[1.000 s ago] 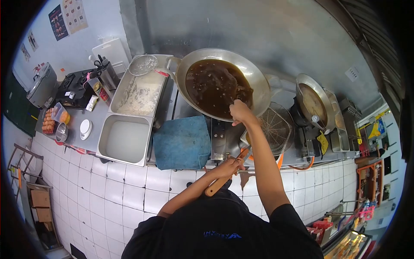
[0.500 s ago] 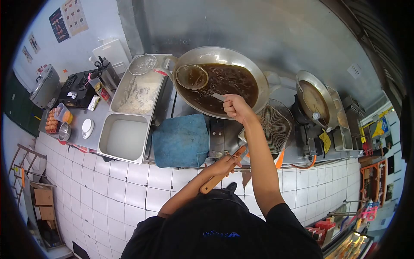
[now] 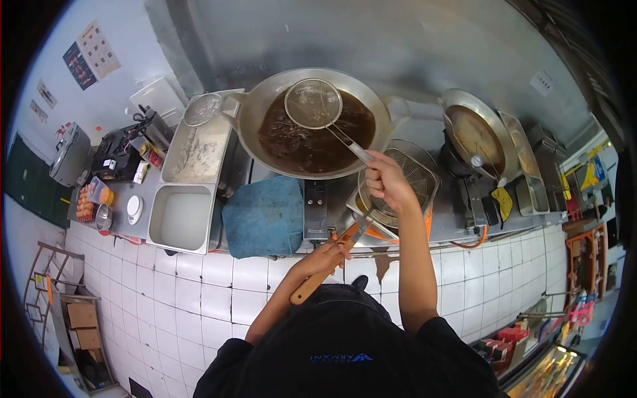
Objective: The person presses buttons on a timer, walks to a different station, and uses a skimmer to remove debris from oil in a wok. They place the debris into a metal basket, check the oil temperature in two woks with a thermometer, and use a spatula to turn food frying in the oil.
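My right hand (image 3: 390,182) is closed around the metal handle of a round fine-mesh skimmer (image 3: 314,103). Its mesh head is over dark brown oil (image 3: 285,142) in a large wok (image 3: 248,129), with pale bits showing on the mesh. Down near my body, my left hand (image 3: 320,259) grips the wooden handle of a wide wire skimmer (image 3: 415,174). That skimmer's wire head lies to the right of the wok, partly hidden behind my right hand and forearm. A blue cloth (image 3: 262,219) drapes over the counter edge, left of the stove control panel (image 3: 316,211).
Left of the wok, a metal tray of flour (image 3: 196,149) has a sieve (image 3: 203,109) at its back, and a pan of whitish liquid (image 3: 178,217) stands in front. A second wok (image 3: 476,132) with a thermometer (image 3: 476,160) stands at right. A scale (image 3: 135,209) and eggs (image 3: 85,203) are farther left.
My right hand has moved the fine-mesh skimmer rightward across the wok and raised it from the oil. My left hand keeps hold of the wire skimmer. The view has shifted slightly.
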A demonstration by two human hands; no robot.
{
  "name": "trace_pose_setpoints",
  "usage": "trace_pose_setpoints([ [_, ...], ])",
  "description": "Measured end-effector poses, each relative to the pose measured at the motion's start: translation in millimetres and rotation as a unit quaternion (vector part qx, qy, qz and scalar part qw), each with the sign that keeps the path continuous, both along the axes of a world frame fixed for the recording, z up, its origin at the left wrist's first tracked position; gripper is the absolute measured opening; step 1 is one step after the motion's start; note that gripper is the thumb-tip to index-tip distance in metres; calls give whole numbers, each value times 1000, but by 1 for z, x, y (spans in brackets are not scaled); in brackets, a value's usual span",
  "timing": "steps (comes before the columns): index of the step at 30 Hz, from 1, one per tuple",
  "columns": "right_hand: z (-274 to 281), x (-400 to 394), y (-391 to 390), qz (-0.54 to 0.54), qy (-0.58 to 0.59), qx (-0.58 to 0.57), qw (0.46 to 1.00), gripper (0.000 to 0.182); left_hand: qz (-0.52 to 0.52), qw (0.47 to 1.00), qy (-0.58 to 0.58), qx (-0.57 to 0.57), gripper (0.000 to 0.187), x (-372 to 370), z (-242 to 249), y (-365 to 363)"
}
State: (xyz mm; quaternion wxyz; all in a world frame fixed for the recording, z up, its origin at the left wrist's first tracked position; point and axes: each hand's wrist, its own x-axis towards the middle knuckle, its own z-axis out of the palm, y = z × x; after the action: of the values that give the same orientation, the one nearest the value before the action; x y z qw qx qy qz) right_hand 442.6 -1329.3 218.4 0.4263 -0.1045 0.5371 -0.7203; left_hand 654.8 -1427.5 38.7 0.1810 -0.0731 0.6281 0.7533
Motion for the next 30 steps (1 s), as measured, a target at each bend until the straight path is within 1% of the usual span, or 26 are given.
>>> trace_pose_setpoints([
  [1, 6, 3, 17, -20, 2, 12, 1000, 29, 21, 999, -17, 22, 43, 3, 2, 3],
  [2, 15, 7, 34, -26, 0, 12, 1000, 29, 42, 998, -32, 44, 42, 4, 10, 6],
  [3, 23, 11, 53, -41, 16, 24, 999, 34, 44, 998, -32, 30, 41, 6, 18, 7],
  [4, 24, 14, 71, -56, 32, 38, 997, 39, 38, 998, -35, 33, 41, 6, 15, 8],
  [5, 21, 14, 88, -61, 29, 42, 997, 39, 40, 997, -50, 37, 40, 7, 10, 10],
  [7, 11, 18, 122, -106, 120, 89, 983, 44, 59, 994, -73, 48, 40, 8, 3, 17],
  [8, 5, 20, 138, -109, 117, 90, 983, 44, 55, 994, -76, 48, 40, 8, 5, 21],
  [10, -10, 25, 167, -130, 238, 206, 940, 50, 71, 995, -45, 56, 37, 8, 10, 26],
  [11, -24, 29, 181, -133, 237, 205, 940, 50, 68, 995, -46, 55, 37, 9, 12, 28],
  [12, -44, 34, 195, -158, 389, 264, 868, 52, 82, 993, -49, 64, 35, 10, 13, 30],
  [13, -61, 40, 206, -178, 528, 314, 768, 55, 96, 991, -53, 72, 33, 9, 14, 31],
  [14, -76, 47, 216, -178, 527, 314, 770, 55, 96, 991, -55, 71, 33, 8, 14, 31],
  [16, -101, 62, 231, -116, 480, 511, 704, 60, 80, 993, -55, 66, 38, 8, 15, 31],
  [17, -109, 64, 234, -116, 479, 510, 705, 60, 80, 993, -56, 65, 38, 7, 15, 31],
  [19, -119, 69, 241, -68, 488, 544, 679, 64, 92, 989, -81, 84, 32, 8, 16, 35],
  [20, -121, 70, 242, -68, 486, 544, 680, 64, 91, 989, -83, 83, 32, 6, 17, 36],
  [22, -124, 72, 242, -162, 531, 480, 679, 67, 91, 989, -86, 75, 32, 2, 22, 39],
  [23, -125, 73, 239, -167, 528, 481, 680, 67, 87, 990, -87, 72, 32, 1, 20, 39],
  [25, -126, 74, 236, -132, 482, 517, 695, 68, 74, 990, -91, 76, 33, -1, 13, 38],
  [29, -127, 77, 233, -156, 481, 491, 709, 66, 83, 990, -75, 84, 38, -3, 13, 37],
  [30, -131, 82, 230, -189, 478, 474, 714, 63, 90, 989, -84, 87, 37, -4, 14, 36],
])
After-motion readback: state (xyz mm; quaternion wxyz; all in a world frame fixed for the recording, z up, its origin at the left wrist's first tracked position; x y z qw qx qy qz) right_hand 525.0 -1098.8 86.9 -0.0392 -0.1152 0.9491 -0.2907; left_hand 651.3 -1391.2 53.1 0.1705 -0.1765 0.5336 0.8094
